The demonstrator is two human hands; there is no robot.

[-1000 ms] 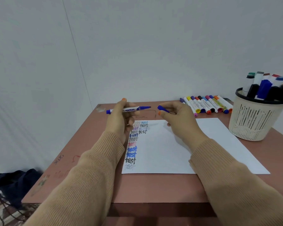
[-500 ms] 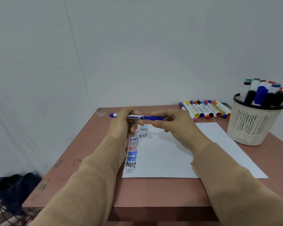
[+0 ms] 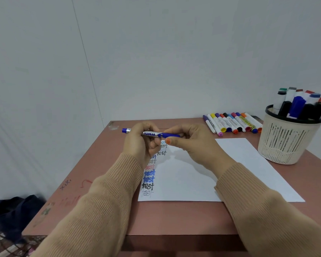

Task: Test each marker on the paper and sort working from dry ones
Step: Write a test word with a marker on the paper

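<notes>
Blue-capped, the slim white plastic marker (image 3: 150,134) hangs level above the far-left corner of the white paper sheet (image 3: 193,182). The left hand (image 3: 139,143) is curled round its barrel, and the right hand (image 3: 191,143) pinches the cap (image 3: 171,135). It looks light, stiff and smooth; best gripped mid-barrel.

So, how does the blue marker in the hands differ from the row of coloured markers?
Left hand and right hand grip the blue marker; the row of coloured markers lies on the pink table. The blue marker runs sideways; the row's markers point away. All look capped.
</notes>
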